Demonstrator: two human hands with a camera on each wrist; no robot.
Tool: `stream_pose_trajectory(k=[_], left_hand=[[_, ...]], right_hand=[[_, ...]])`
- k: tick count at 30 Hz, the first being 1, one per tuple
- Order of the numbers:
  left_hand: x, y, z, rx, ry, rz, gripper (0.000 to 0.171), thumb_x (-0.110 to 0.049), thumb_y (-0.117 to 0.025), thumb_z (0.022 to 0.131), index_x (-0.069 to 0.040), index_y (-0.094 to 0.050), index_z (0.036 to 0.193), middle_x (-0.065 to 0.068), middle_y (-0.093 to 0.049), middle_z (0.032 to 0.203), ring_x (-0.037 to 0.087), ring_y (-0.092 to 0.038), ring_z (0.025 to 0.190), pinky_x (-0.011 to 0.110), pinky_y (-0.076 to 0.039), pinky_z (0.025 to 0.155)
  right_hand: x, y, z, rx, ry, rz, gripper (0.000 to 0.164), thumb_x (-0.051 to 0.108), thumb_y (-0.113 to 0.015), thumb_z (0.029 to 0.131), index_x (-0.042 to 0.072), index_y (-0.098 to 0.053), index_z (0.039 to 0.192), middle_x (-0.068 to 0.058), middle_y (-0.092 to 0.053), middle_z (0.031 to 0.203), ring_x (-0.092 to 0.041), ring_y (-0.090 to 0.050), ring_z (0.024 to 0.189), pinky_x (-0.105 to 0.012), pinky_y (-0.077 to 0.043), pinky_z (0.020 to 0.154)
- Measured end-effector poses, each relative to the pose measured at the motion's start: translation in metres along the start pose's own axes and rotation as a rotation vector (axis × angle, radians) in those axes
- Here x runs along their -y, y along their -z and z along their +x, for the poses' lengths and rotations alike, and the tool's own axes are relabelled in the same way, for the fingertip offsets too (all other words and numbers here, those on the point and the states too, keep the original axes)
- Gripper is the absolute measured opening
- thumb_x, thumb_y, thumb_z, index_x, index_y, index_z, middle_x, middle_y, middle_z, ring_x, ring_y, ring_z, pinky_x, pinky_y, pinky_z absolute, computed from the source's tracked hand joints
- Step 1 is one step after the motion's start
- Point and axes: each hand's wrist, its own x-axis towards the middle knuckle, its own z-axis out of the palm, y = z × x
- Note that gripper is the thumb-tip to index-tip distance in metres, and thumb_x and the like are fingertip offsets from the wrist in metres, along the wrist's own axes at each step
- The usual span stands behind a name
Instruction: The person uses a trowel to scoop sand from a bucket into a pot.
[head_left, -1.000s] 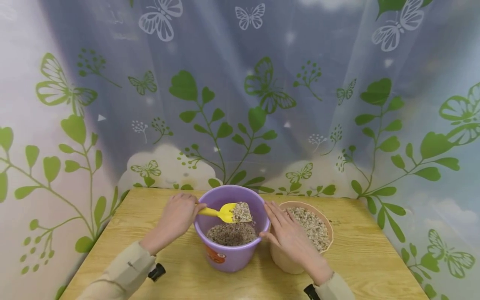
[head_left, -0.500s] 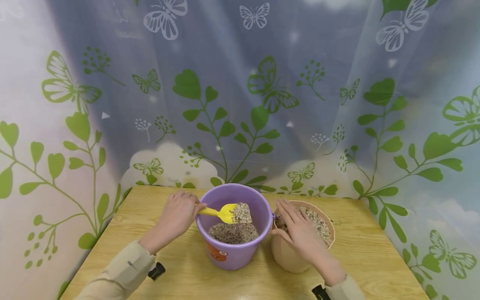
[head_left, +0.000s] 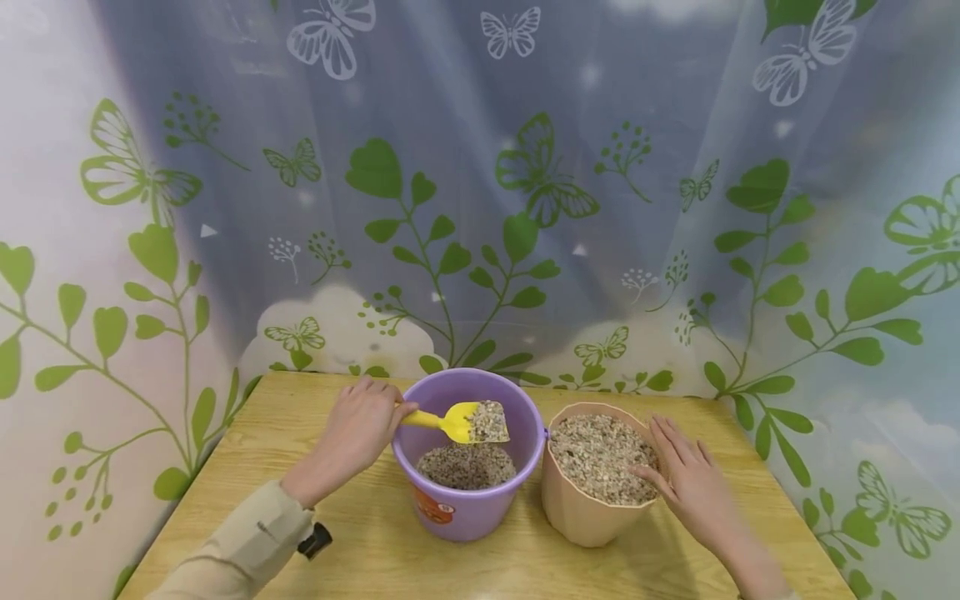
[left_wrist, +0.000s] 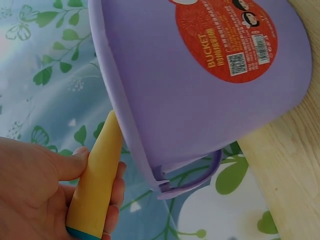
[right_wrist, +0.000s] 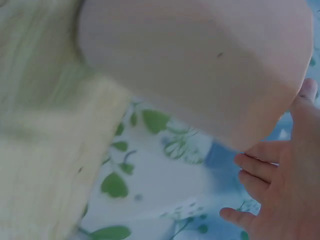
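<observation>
My left hand [head_left: 366, 423] grips the handle of a yellow toy shovel [head_left: 457, 422], whose blade carries a heap of coarse speckled granules. The shovel is held level over the mouth of a purple bucket [head_left: 480, 518], where more granules [head_left: 467, 467] lie at the bottom. In the left wrist view, thumb and fingers wrap the yellow handle [left_wrist: 97, 180] beside the bucket's rim. A peach flowerpot [head_left: 577, 517], filled nearly to its rim with granules [head_left: 600, 450], stands right of the bucket. At the pot's right rim is my right hand [head_left: 693, 487], fingers extended along the outside, thumb over the edge.
Both containers stand on a light wooden table [head_left: 315, 550]. Behind and around it hangs a curtain [head_left: 480, 250] printed with leaves and butterflies. The bucket's purple handle [left_wrist: 200, 180] hangs down its far side in the left wrist view.
My right hand has moved right, from the bucket's rim across the pot to the pot's far right rim, uncovering the granules. The left hand and loaded shovel have stayed nearly still.
</observation>
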Motion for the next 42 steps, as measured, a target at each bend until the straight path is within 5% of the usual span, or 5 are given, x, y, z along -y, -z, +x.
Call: stream_pose_trajectory(k=[7,12,24,30,42], left_hand=[[-0.008,0.004,0.012,-0.064,-0.050,0.023,0.027,-0.029,-0.065,0.100,-0.004,-0.072,0.090,0.008,-0.067,0.084,0.027,-0.057,0.086,0.042,-0.047,0.079],[-0.020,0.008,0.024,-0.039,-0.069,0.024,0.030,-0.031,-0.061,0.102,-0.004,-0.072,0.094,0.009,-0.070,0.090,0.030,-0.061,0.094,0.046,-0.047,0.091],[-0.068,0.009,0.062,0.008,-0.154,-0.013,0.033,-0.032,-0.058,0.103,-0.005,-0.073,0.094,0.004,-0.068,0.086,0.021,-0.053,0.081,0.035,-0.042,0.078],[-0.098,-0.002,0.079,0.048,-0.162,-0.013,0.035,-0.037,-0.056,0.104,-0.011,-0.067,0.082,0.002,-0.062,0.081,0.021,-0.050,0.081,0.035,-0.039,0.076],[-0.149,-0.035,0.096,0.074,-0.314,0.140,0.037,-0.041,-0.053,0.104,-0.015,-0.071,0.086,0.000,-0.064,0.084,0.018,-0.049,0.082,0.031,-0.037,0.074]], right_hand=[[-0.019,0.000,-0.015,0.024,-0.005,0.042,0.072,0.041,-0.054,0.104,0.001,-0.027,0.158,-0.025,-0.031,0.160,-0.045,-0.028,0.147,-0.070,-0.025,0.109],[-0.020,-0.001,-0.019,0.024,-0.004,0.065,0.071,0.039,-0.053,0.105,0.007,-0.023,0.161,-0.023,-0.030,0.161,-0.044,-0.028,0.147,-0.070,-0.025,0.109],[-0.019,0.000,-0.020,0.054,-0.020,0.044,0.069,0.041,-0.049,0.106,0.007,-0.024,0.161,-0.023,-0.027,0.162,-0.043,-0.025,0.149,-0.068,-0.022,0.112],[-0.020,-0.005,-0.020,0.043,-0.013,0.036,0.068,0.041,-0.050,0.106,0.006,-0.025,0.160,-0.022,-0.027,0.163,-0.043,-0.026,0.149,-0.068,-0.022,0.113],[-0.022,-0.007,-0.023,0.034,-0.010,0.022,0.067,0.040,-0.049,0.106,0.006,-0.027,0.159,-0.019,-0.028,0.164,-0.041,-0.027,0.149,-0.067,-0.022,0.113]])
